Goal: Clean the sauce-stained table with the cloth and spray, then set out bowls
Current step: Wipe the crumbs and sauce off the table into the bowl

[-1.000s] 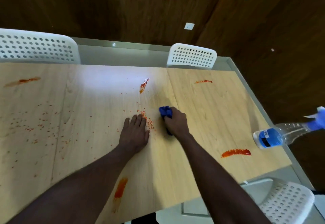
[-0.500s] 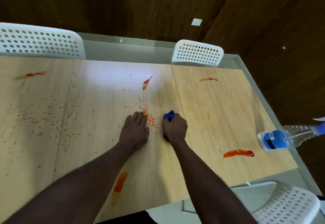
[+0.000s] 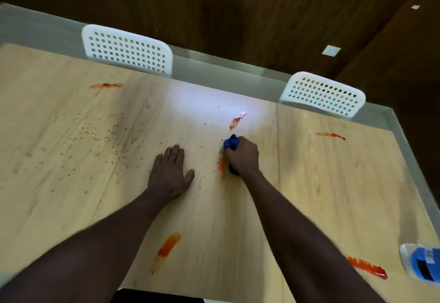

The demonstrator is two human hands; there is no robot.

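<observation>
cloth (image 3: 231, 142) wiped over speckled sauce patch (image 3: 221, 165), now smeared orange, left hand (image 3: 170, 174) shifted left

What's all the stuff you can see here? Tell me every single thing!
table: one, light wood, fills most of the view
sauce streaks: five, red-orange, spread over the table, plus a smear just left of the cloth
sauce specks: many, red-orange, mostly on the table's left half
cloth: one, blue, bunched, on the table near the middle
spray bottle: one, clear with a blue label, at the table's right edge, partly out of frame
chairs: two, white with holes, along the table's far side
wall plates: at least two, white, on the dark wooden wall
left hand: one, flat on the table
right hand: one, gripping the cloth
</observation>
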